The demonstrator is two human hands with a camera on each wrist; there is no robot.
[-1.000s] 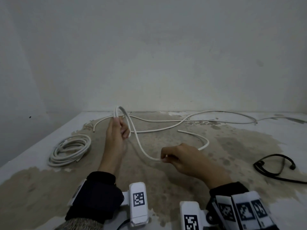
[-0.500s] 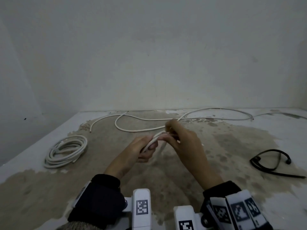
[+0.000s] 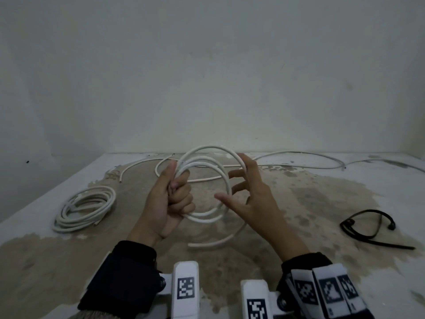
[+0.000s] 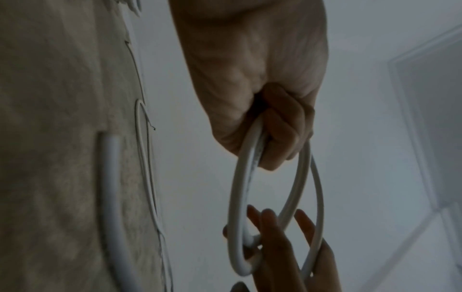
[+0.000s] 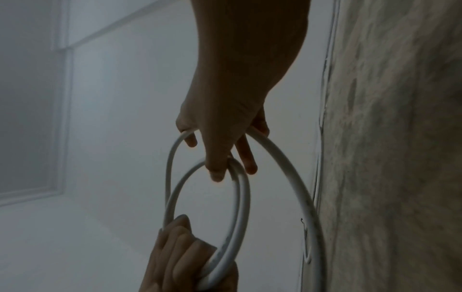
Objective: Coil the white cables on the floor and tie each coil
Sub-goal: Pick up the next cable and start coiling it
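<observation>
My left hand (image 3: 170,199) grips a small coil of white cable (image 3: 207,147) in the air, fingers curled round a few loops. In the left wrist view the fist (image 4: 262,98) closes on the loops (image 4: 237,197). My right hand (image 3: 248,194) is open, with spread fingers reaching into the coil's right side and touching the loops. The right wrist view shows its thumb and fingers (image 5: 225,128) against the loops (image 5: 242,197). The cable's free end (image 3: 213,244) hangs below the coil. The rest of the cable (image 3: 299,152) trails over the floor by the wall.
A finished coil of white cable (image 3: 85,209) lies on the floor to the left. A black cable (image 3: 368,226) lies on the right. The floor (image 3: 299,203) has a large brownish stain, and a pale wall stands close behind.
The hands came together, then parted a little. The left hand now holds a few loops instead of one bend, and the right hand has let go of its pinch and spread its fingers.
</observation>
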